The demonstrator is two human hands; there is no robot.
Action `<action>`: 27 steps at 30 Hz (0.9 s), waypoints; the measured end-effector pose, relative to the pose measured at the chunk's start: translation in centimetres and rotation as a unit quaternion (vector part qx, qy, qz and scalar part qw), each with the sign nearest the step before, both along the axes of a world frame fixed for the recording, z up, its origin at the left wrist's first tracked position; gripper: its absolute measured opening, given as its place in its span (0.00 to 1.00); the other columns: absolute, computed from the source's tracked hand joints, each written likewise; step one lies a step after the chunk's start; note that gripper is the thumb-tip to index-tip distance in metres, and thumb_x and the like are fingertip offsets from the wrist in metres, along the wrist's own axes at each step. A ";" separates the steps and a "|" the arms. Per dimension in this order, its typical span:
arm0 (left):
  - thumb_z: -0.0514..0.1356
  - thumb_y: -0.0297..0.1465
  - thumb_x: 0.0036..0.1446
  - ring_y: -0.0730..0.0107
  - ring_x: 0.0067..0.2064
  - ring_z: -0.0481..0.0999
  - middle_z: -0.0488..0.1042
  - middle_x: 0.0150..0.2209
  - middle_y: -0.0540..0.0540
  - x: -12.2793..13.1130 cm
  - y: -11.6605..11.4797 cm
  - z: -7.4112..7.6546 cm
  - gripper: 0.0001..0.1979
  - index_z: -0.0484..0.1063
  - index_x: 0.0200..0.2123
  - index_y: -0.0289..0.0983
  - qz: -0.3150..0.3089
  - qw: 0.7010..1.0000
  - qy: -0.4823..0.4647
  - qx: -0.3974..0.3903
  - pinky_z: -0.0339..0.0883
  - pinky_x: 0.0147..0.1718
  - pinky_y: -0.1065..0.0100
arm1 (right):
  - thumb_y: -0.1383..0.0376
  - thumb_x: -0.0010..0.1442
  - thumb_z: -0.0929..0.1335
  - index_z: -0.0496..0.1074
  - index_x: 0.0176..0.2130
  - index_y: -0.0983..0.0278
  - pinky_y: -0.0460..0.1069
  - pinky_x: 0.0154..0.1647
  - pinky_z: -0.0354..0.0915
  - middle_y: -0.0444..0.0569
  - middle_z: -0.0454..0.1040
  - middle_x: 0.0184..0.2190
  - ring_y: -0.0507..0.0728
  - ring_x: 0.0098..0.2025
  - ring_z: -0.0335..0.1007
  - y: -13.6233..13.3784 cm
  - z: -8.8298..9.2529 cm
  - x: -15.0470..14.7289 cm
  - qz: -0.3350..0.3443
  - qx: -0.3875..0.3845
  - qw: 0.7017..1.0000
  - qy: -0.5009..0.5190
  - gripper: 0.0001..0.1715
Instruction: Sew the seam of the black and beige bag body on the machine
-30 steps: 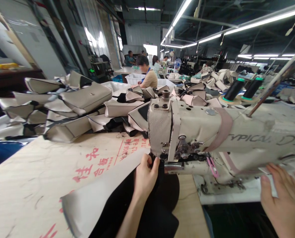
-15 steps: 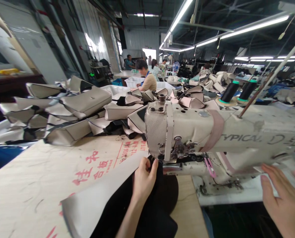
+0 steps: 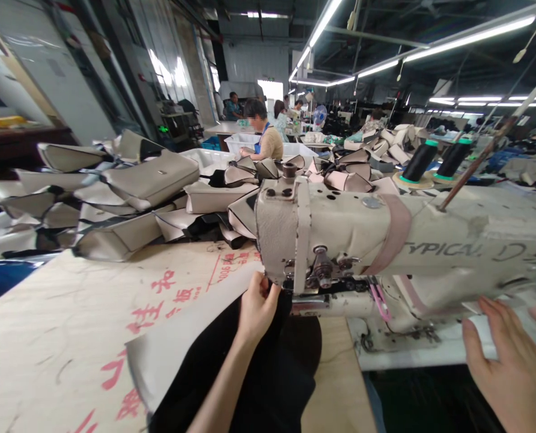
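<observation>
My left hand (image 3: 259,307) pinches the edge of a large curved panel of beige leatherette (image 3: 178,343) backed with black fabric (image 3: 254,379). The pinch sits just in front of the presser foot (image 3: 322,270) of a cream industrial sewing machine (image 3: 340,228). The panel's lower part drapes over the front of the plywood table (image 3: 56,355). My right hand (image 3: 505,367) lies at the lower right with its fingers apart, holding nothing. It sits close to the white machine table (image 3: 407,355), under the machine's arm.
Several beige-and-black bag pieces (image 3: 133,192) lie heaped behind the machine. Pink-handled snips (image 3: 380,300) hang beside the machine's arm, and black thread cones (image 3: 420,161) stand behind it. A co-worker (image 3: 263,138) sits beyond the heap near white crates (image 3: 245,144).
My right hand has moved left, closer to the machine. My left hand has shifted slightly left with the panel edge, and the panel's beige end has swung a little to the right.
</observation>
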State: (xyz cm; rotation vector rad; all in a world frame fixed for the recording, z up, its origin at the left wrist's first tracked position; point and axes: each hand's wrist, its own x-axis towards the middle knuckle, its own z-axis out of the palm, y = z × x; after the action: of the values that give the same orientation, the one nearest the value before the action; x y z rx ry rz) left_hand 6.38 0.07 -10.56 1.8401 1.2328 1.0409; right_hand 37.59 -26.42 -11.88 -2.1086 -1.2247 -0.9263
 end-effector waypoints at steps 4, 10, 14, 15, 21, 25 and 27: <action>0.54 0.35 0.51 0.73 0.26 0.64 0.64 0.24 0.53 0.0 0.5 -0.1 0.07 0.62 0.29 0.37 -0.014 1.000 -0.017 -0.008 0.57 0.26 0.73 | 0.59 0.60 0.63 0.57 0.59 0.67 0.59 0.55 0.55 0.57 0.63 0.55 0.67 0.58 0.57 -0.2 -0.1 -0.1 0.003 -0.005 1.000 0.006 0.30; 0.54 0.35 0.50 0.75 0.24 0.61 0.60 0.21 0.55 -0.1 0.4 -0.4 0.08 0.59 0.25 0.38 -0.010 0.999 -0.030 -0.008 0.56 0.24 0.73 | 0.57 0.59 0.62 0.57 0.59 0.68 0.61 0.55 0.55 0.59 0.62 0.55 0.69 0.58 0.55 -0.1 -0.3 0.0 0.009 -0.007 1.000 0.013 0.32; 0.55 0.35 0.48 0.74 0.25 0.62 0.61 0.22 0.55 -0.2 0.5 -0.7 0.07 0.60 0.25 0.38 -0.010 0.999 -0.042 0.000 0.57 0.25 0.73 | 0.56 0.57 0.64 0.57 0.58 0.74 0.62 0.57 0.53 0.64 0.61 0.54 0.71 0.59 0.53 0.5 -0.2 0.1 0.031 0.015 0.999 0.036 0.36; 0.55 0.35 0.47 0.74 0.25 0.62 0.61 0.22 0.55 -0.2 0.5 -0.8 0.07 0.60 0.25 0.39 -0.009 0.999 -0.043 0.002 0.57 0.25 0.73 | 0.56 0.56 0.65 0.57 0.58 0.76 0.62 0.58 0.53 0.65 0.61 0.54 0.72 0.59 0.53 0.6 -0.4 0.1 0.036 0.026 0.998 0.039 0.37; 0.54 0.35 0.50 0.75 0.25 0.60 0.57 0.22 0.55 0.0 0.2 -1.1 0.08 0.58 0.25 0.39 -0.003 0.999 -0.042 0.009 0.56 0.25 0.73 | 0.61 0.56 0.67 0.56 0.59 0.72 0.64 0.55 0.56 0.65 0.61 0.53 0.73 0.57 0.55 1.3 -5.5 -0.4 0.035 0.079 0.996 -0.011 0.35; 0.53 0.37 0.53 0.76 0.23 0.55 0.52 0.22 0.57 -0.2 -0.5 -1.0 0.11 0.54 0.24 0.40 -0.003 0.999 -0.034 0.018 0.53 0.24 0.73 | 0.62 0.55 0.68 0.55 0.60 0.71 0.64 0.53 0.58 0.66 0.60 0.53 0.74 0.56 0.55 1.2 -6.4 -0.1 0.037 0.082 0.996 -0.026 0.38; 0.53 0.37 0.54 0.77 0.23 0.54 0.50 0.22 0.57 -0.3 -0.7 -0.8 0.12 0.53 0.24 0.40 0.000 0.999 -0.028 0.021 0.52 0.24 0.73 | 0.61 0.55 0.68 0.58 0.58 0.71 0.63 0.54 0.57 0.64 0.63 0.51 0.73 0.55 0.58 0.9 -4.6 0.8 0.057 0.076 0.995 -0.025 0.35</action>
State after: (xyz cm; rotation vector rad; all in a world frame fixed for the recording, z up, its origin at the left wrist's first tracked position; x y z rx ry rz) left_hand 6.12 -0.64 -11.35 1.8303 1.1866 1.1179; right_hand 38.40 -25.55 -16.50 -1.8879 -1.2430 -0.9944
